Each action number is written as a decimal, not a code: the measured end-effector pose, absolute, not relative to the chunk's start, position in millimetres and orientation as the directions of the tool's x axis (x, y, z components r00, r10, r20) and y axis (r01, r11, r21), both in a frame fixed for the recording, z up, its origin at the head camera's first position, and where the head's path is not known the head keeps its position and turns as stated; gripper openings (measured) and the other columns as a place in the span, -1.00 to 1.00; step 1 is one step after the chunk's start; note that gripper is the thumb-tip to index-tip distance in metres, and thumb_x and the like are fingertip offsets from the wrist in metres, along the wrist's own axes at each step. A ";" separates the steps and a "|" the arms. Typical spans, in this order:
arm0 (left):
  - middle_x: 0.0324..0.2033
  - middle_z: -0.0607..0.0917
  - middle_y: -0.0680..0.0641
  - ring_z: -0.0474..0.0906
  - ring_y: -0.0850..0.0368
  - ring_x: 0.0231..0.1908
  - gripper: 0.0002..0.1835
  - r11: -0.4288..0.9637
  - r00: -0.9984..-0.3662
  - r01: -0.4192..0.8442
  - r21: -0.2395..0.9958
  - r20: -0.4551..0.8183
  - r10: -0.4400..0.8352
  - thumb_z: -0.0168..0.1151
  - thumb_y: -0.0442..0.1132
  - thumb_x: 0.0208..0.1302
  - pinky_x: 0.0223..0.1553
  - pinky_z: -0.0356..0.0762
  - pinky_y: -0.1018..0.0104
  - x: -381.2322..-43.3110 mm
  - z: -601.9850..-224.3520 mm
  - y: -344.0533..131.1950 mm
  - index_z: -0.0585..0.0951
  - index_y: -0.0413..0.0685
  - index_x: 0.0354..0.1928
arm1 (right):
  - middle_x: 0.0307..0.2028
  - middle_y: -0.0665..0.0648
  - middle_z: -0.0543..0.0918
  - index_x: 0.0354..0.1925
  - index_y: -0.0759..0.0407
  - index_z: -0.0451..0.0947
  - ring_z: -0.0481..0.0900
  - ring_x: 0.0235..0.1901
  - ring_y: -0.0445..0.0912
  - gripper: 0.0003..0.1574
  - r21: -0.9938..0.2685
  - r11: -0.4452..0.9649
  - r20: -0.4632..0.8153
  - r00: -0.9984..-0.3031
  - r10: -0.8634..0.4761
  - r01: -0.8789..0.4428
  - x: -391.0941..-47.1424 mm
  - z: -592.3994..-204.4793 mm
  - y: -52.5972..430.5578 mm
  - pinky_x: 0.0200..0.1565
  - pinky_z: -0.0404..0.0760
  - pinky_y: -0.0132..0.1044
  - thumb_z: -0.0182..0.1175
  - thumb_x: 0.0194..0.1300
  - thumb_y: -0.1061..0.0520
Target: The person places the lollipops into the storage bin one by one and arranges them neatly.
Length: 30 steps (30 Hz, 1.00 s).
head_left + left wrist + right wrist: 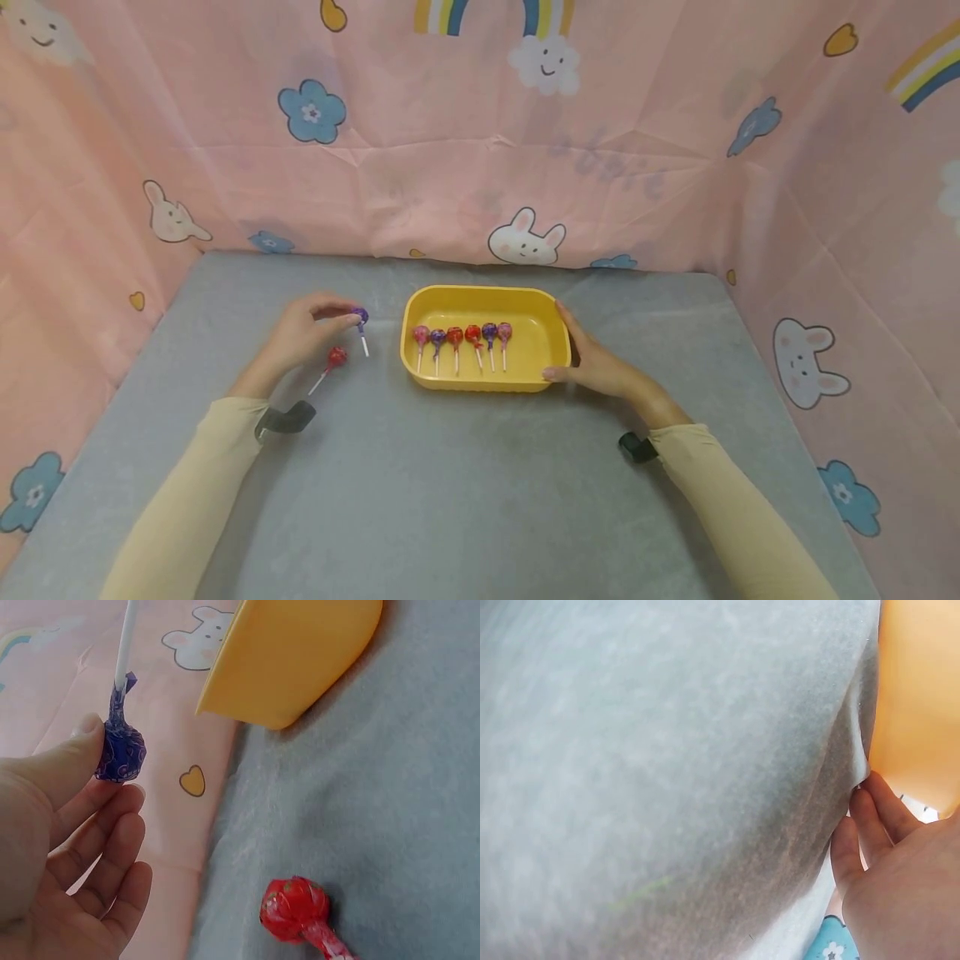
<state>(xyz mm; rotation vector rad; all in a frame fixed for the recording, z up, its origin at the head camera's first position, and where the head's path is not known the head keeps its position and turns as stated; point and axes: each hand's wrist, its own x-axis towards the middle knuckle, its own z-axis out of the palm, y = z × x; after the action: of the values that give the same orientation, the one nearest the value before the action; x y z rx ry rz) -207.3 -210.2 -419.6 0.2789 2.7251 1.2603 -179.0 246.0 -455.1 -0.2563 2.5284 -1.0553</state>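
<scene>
My left hand (303,329) pinches a purple-wrapped lollipop (121,752) by its candy head between thumb and fingertips. In the head view its white stick points down, above the table and left of the yellow plastic box (480,385). A red-wrapped lollipop (337,357) lies on the table beside that hand. Inside the box several lollipops stand in a row, heads to the back, among them a pink one (422,334) and a red one (455,335). My right hand (600,367) holds the box's right end, thumb at the front corner, fingers along the side.
Grey cloth covers the table (480,500). Pink patterned fabric (420,183) hangs behind it and at both sides. A dark band (285,418) is on the left wrist, and another dark strap (637,447) is on the right.
</scene>
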 end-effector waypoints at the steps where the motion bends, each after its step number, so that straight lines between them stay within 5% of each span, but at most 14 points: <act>1: 0.09 0.66 -0.06 0.50 -0.10 0.24 -0.56 0.636 -0.975 0.111 0.764 -0.042 0.220 0.26 0.18 0.29 0.28 0.43 -0.21 -207.5 -418.9 -208.8 0.67 0.10 0.07 | 0.61 0.15 -0.36 0.55 -0.26 -0.58 -0.23 0.59 0.19 0.50 -0.712 0.702 -0.281 -0.908 -0.309 -0.019 -178.8 -455.2 246.1 0.52 -0.13 0.27 0.39 0.17 -0.24; 20: 0.10 0.67 -0.03 0.50 -0.05 0.23 -0.61 0.599 -0.965 0.127 0.791 -0.042 0.260 0.30 0.09 0.30 0.30 0.44 -0.14 -216.5 -407.7 -174.4 0.66 0.11 0.08 | 0.61 0.15 -0.34 0.57 -0.18 -0.55 -0.23 0.59 0.17 0.50 -0.718 0.695 -0.261 -0.911 -0.319 -0.038 -178.7 -456.6 246.1 0.53 -0.14 0.25 0.40 0.17 -0.20; 30: 0.08 0.67 -0.03 0.53 -0.06 0.21 -0.59 0.582 -0.947 0.170 0.795 -0.032 0.320 0.30 0.09 0.30 0.30 0.46 -0.10 -223.4 -406.2 -159.7 0.65 0.08 0.09 | 0.61 0.15 -0.35 0.55 -0.29 -0.58 -0.23 0.59 0.19 0.50 -0.708 0.706 -0.281 -0.912 -0.298 -0.013 -178.9 -454.8 245.4 0.51 -0.12 0.28 0.39 0.16 -0.24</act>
<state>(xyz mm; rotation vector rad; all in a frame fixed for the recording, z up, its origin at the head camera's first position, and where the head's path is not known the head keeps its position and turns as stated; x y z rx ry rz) -223.4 -159.7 -406.2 0.4128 2.6378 1.2983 -178.9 245.4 -454.8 -0.2414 2.5379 -1.0493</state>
